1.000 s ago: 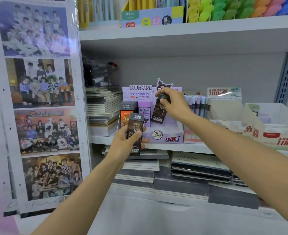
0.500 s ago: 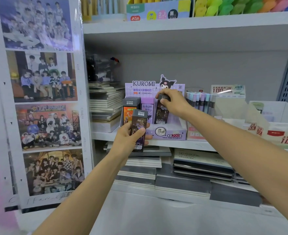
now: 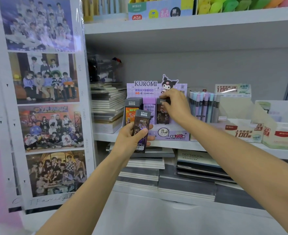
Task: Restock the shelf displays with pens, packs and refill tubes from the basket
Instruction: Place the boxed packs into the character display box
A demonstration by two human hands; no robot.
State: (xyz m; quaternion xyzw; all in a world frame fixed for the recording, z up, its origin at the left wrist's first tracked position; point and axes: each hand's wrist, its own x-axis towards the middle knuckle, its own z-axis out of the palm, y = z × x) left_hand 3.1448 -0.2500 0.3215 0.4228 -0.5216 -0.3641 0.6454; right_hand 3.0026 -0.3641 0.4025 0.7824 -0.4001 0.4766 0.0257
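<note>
Right hand (image 3: 175, 106) pinches a dark pack (image 3: 162, 114) into the Kuromi display (image 3: 170, 135); left hand (image 3: 131, 141) grips another pack (image 3: 140, 129), likely slotted alongside next

Middle shelf (image 3: 104, 137): white board with a grey back panel behind it.
Left end: a stack of notebooks (image 3: 107, 106) lies flat, just beside the purple display box.
Centre: the purple display box (image 3: 172, 135), marked KUROMI, sits at the front edge; refill packs (image 3: 149, 114) stand upright inside it.
Right of centre: pastel pens (image 3: 202, 106) stand upright, just beside the purple box.
Right end: cream display boxes (image 3: 241, 129) sit side by side, printed in red.
Upper shelf (image 3: 207, 21): a pale-blue carton (image 3: 156, 11) beside rows of yellow, green and orange items (image 3: 224, 5).
Lower shelf (image 3: 156, 217): flat notebook piles (image 3: 187, 189) with grey and dark covers.
</note>
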